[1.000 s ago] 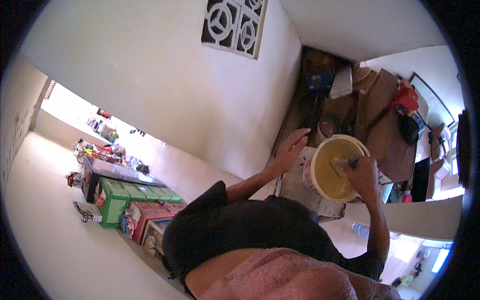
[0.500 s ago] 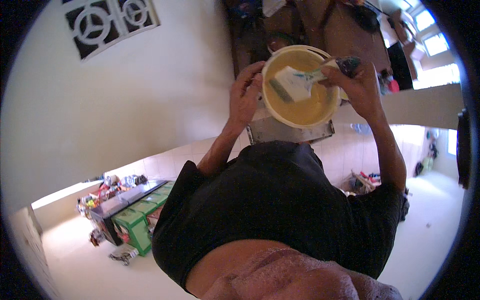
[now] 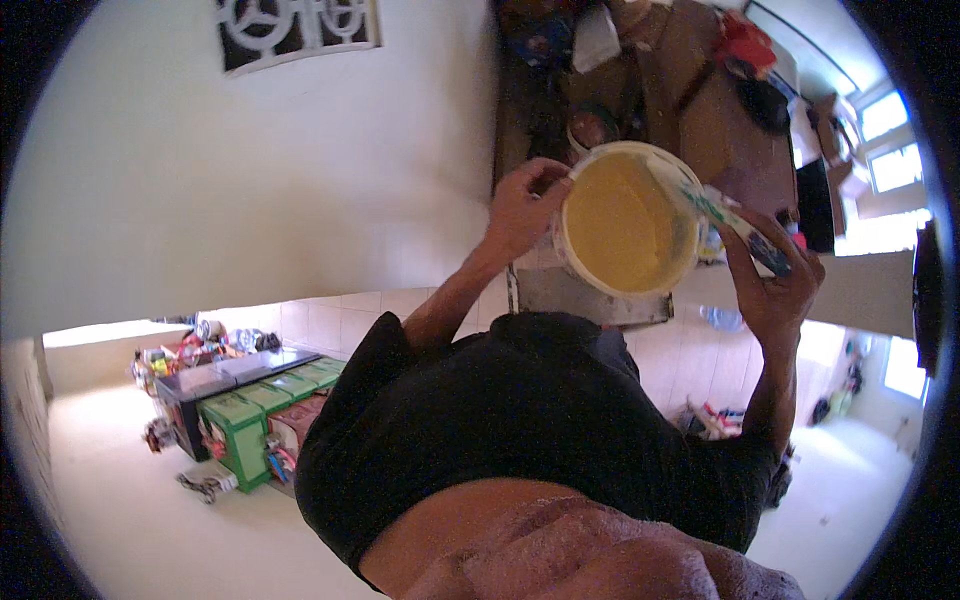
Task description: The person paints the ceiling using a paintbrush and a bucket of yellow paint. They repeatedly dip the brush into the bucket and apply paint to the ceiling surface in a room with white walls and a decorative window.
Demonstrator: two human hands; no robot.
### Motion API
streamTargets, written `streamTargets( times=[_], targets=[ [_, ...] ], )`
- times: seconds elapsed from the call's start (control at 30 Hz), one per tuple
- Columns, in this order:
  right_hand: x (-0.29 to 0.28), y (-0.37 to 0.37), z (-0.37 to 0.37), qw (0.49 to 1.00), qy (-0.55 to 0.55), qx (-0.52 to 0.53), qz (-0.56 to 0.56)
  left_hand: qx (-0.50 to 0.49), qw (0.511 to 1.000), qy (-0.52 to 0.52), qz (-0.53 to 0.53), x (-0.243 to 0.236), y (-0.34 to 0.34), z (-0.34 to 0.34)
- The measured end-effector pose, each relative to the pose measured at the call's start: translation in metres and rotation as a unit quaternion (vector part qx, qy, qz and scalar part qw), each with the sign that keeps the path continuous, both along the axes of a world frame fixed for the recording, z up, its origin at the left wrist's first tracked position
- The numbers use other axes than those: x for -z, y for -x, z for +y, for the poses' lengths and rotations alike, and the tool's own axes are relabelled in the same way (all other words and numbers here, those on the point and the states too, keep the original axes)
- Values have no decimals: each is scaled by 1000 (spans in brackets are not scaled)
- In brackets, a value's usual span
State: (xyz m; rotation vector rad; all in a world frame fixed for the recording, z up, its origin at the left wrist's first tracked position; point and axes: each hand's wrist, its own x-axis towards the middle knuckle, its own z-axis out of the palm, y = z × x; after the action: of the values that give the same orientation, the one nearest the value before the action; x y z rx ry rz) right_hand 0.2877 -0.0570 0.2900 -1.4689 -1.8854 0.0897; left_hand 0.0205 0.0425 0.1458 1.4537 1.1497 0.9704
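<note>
A round white bucket (image 3: 686, 250) of yellow paint (image 3: 618, 225) is in front of my chest. My left hand (image 3: 522, 212) is closed on the left side of its rim. In my right hand (image 3: 776, 290) is the handle of a wide, pale paintbrush (image 3: 722, 214) with green marks. The brush slants down to the left, its head against the bucket's right inner wall. Its bristles are hard to make out there.
A pale wall (image 3: 300, 180) with a vent block (image 3: 298, 28) fills the left. Below me stands a grey metal platform (image 3: 590, 298). Green crates (image 3: 238, 428) are on the floor at lower left; cardboard boxes (image 3: 735, 135) and clutter lie beyond the bucket.
The brush has gone from over the middle of the bucket to its right inner wall, my right hand moving right and lower. The bucket and left hand appear farther right and lower in view.
</note>
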Motion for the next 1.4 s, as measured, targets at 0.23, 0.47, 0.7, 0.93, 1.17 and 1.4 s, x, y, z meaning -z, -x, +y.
streamTargets(
  times=[0.23, 0.47, 0.7, 0.93, 1.17, 1.4],
  targets=[
    [32, 11, 17, 909, 311, -30, 277, 12, 999, -29, 29, 3, -5, 9],
    [37, 2, 33, 963, 194, 11, 187, 19, 998, -40, 51, 7, -5, 12],
    [32, 0, 28, 999, -12, -22, -19, 22, 998, -29, 57, 5, 0, 17],
    [17, 6, 8, 975, 138, 14, 175, 41, 997, 56, 29, -22, 3, 8],
    [32, 6, 16, 912, 274, -5, 306, 68, 996, 64, 8, -19, 7, 11],
    [26, 13, 22, 997, 32, 44, 60, 56, 998, 10, 11, -1, 17, 1]
  ],
)
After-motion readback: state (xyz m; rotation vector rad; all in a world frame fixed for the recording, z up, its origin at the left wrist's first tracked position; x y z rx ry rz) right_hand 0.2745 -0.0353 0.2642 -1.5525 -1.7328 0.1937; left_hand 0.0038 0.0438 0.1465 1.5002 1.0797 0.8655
